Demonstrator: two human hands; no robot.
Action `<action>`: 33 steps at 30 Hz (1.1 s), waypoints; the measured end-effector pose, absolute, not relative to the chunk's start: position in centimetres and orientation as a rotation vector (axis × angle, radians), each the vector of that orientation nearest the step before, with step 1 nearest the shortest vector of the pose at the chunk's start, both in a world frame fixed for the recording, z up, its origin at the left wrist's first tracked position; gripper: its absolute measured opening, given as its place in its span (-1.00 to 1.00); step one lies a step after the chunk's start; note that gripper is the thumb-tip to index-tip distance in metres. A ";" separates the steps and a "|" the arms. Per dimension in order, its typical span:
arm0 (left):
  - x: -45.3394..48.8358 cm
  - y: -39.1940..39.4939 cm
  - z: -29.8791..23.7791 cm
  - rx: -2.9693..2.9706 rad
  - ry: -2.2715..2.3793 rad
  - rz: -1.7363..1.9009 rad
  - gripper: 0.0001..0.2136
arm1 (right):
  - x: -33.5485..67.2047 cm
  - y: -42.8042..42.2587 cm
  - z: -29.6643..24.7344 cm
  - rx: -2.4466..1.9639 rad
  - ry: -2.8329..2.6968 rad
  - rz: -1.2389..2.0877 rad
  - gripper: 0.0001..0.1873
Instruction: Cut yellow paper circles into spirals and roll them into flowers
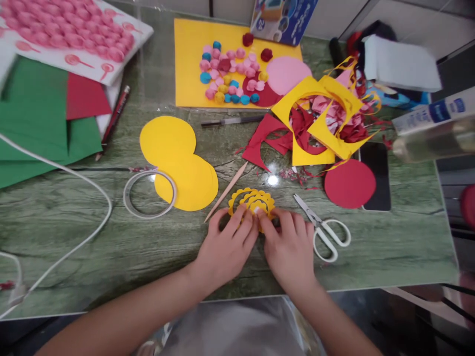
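Note:
Both of my hands meet over a yellow scalloped paper spiral (247, 194) lying on the green table. My left hand (230, 242) has its fingers bent onto the spiral's left side and centre. From the other side, my right hand (289, 242) presses its index fingertip near the centre, beside a small white spot; its other fingers are curled. The lower part of the spiral is hidden under my fingers. White-handled scissors (322, 227) lie just right of my right hand, blades slightly apart. A pointed wooden stick (226, 192) rests beyond my left hand.
Yellow paper discs (168, 141) and a tape roll (128, 202) lie to the left. Red and yellow scraps (256, 143) pile up beyond my hands. A red disc (349, 184) overlaps a dark phone (380, 183). Rolled paper flowers cover a yellow sheet (187, 64). A white cable (89, 180) crosses the left.

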State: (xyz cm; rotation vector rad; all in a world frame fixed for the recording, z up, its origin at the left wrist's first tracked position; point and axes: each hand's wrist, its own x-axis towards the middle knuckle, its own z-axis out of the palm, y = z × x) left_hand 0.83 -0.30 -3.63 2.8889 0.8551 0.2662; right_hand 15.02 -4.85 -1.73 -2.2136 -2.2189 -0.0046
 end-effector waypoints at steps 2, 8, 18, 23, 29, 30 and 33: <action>0.9 -0.3 -3.6 2.888 0.871 0.304 -0.70 | 14.9 -4.6 -1.4 -2.217 -2.245 -0.031 -0.77; 0.9 -0.4 -3.3 2.886 0.901 0.343 -0.70 | 15.1 -5.0 -1.5 -2.247 -2.253 -0.016 -0.73; 0.0 -0.9 -3.3 2.897 0.873 0.472 -0.65 | 14.7 -6.4 -1.3 -2.201 -2.257 -0.144 -0.62; -0.3 -1.5 -3.3 2.828 0.882 0.568 -0.69 | 14.2 -6.5 -1.0 -2.120 -2.324 -0.255 -0.71; -0.2 -1.8 -4.0 2.828 0.921 0.652 -0.74 | 14.3 -6.3 -1.6 -2.042 -2.401 -0.327 -0.75; -0.2 -1.9 -4.1 2.830 0.923 0.659 -0.75 | 14.3 -6.3 -1.8 -2.041 -2.391 -0.329 -0.75; -0.3 -1.9 -4.4 2.841 0.931 0.678 -0.76 | 14.3 -6.5 -2.3 -2.059 -2.315 -0.324 -0.74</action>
